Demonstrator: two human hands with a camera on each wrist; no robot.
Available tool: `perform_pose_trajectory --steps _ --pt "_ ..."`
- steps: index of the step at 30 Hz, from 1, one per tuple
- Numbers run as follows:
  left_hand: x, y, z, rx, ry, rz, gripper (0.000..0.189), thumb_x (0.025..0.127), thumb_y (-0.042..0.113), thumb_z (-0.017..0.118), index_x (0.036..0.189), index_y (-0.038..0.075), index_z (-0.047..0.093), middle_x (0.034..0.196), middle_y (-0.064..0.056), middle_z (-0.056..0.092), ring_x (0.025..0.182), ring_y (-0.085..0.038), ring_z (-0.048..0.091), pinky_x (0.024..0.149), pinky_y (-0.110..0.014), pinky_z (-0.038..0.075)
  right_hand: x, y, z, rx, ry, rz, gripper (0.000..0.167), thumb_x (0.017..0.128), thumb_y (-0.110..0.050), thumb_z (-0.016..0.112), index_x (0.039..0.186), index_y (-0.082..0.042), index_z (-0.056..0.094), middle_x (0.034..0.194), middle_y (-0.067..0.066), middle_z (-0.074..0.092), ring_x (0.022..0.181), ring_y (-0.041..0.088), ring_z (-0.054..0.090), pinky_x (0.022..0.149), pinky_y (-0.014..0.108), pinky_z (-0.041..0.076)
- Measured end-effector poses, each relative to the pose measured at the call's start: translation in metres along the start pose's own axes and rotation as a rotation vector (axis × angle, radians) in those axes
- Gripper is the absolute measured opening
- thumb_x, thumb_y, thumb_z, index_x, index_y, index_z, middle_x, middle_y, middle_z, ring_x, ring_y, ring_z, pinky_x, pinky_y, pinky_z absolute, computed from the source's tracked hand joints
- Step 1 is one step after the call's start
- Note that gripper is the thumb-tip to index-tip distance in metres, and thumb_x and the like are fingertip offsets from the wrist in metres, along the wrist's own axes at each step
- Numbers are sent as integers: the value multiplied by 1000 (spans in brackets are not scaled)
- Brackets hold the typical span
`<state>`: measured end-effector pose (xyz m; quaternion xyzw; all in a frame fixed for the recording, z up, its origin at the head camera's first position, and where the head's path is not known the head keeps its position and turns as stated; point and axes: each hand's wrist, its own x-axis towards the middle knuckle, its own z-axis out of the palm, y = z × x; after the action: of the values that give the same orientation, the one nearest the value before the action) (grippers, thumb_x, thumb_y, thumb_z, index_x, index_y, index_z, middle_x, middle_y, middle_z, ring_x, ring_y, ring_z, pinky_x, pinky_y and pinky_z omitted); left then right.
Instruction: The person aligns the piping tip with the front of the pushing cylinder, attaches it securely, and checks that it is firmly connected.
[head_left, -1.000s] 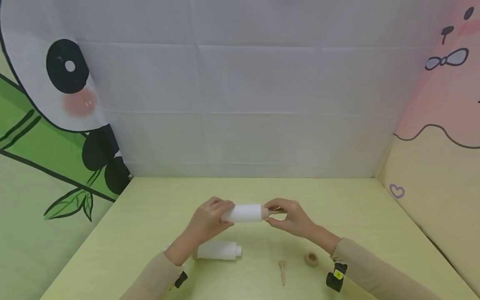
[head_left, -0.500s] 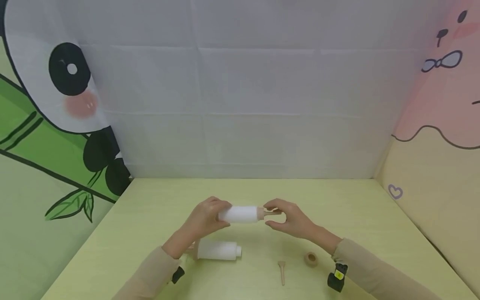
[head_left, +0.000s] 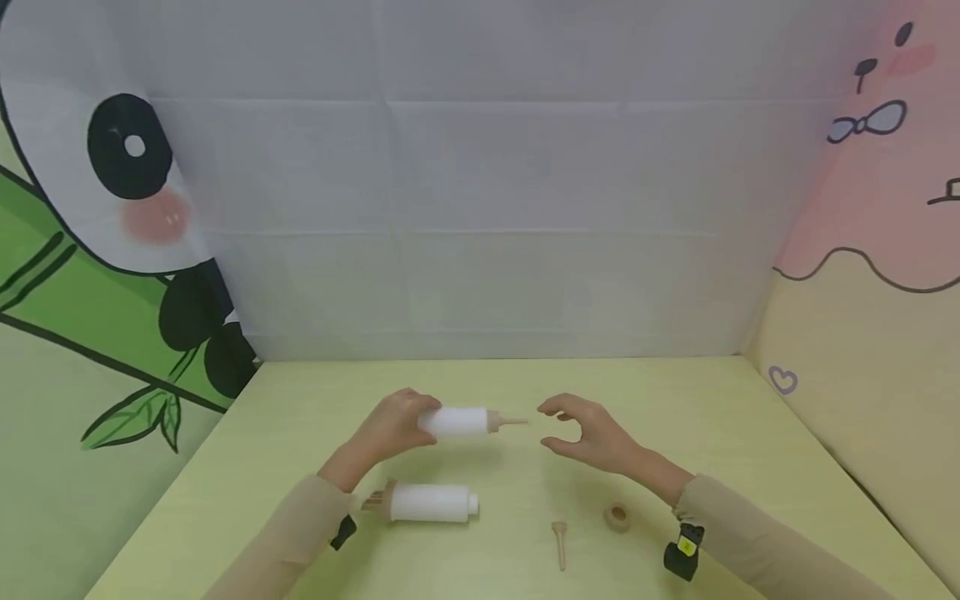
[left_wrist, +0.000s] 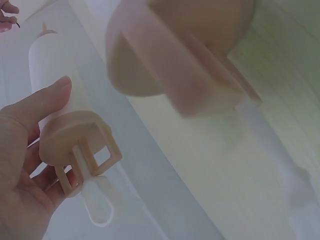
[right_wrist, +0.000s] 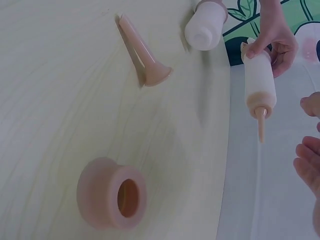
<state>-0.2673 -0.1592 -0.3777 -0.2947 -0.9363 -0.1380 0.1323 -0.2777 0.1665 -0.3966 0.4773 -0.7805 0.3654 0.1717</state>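
My left hand (head_left: 393,427) grips a white icing syringe (head_left: 459,422) near its left end and holds it level above the table. A tan ring and a slim tan nozzle (head_left: 513,421) sit on the syringe's right end. In the left wrist view its other end shows a tan finger grip (left_wrist: 75,135) and a white looped plunger handle (left_wrist: 100,202). To the right, my right hand (head_left: 594,435) hovers with thumb and fingers spread apart around nothing, a short gap from the nozzle's tip. A second white syringe (head_left: 431,502) lies on the table below, its right end bare.
Nearer the front of the table lie a loose tan nozzle (head_left: 561,546) and a tan ring cap (head_left: 618,517). A white cloth backdrop (head_left: 480,233) stands behind the table (head_left: 660,392), with patterned panels on both sides.
The right hand has let go of the nozzle end, baring the whole nozzle. The left hand has drawn the syringe to the left, widening the gap between the hands.
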Motion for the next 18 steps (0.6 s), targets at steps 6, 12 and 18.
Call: perform_pose_trajectory --steps 6,12,18 --pt "6 -16 1 -97 -117 -166 38 63 12 82 96 4 65 92 -7 65 83 -24 59 70 -36 50 -6 4 -1 -4 4 -7 39 73 -5 74 107 -6 57 103 3 60 92 22 59 75 33 52" --pt "6 -33 7 -166 -202 -284 32 62 7 82 90 7 65 87 -3 64 79 -19 58 72 -37 49 -8 5 -1 -2 -1 0 38 73 -3 73 107 -7 57 102 3 61 90 24 59 74 35 52" --pt "6 -45 13 -167 -262 -325 32 61 6 83 86 6 64 85 -3 64 76 -17 56 72 -36 48 -7 3 -2 -2 -16 8 38 73 -5 74 108 -7 57 103 3 60 91 24 58 74 36 52"
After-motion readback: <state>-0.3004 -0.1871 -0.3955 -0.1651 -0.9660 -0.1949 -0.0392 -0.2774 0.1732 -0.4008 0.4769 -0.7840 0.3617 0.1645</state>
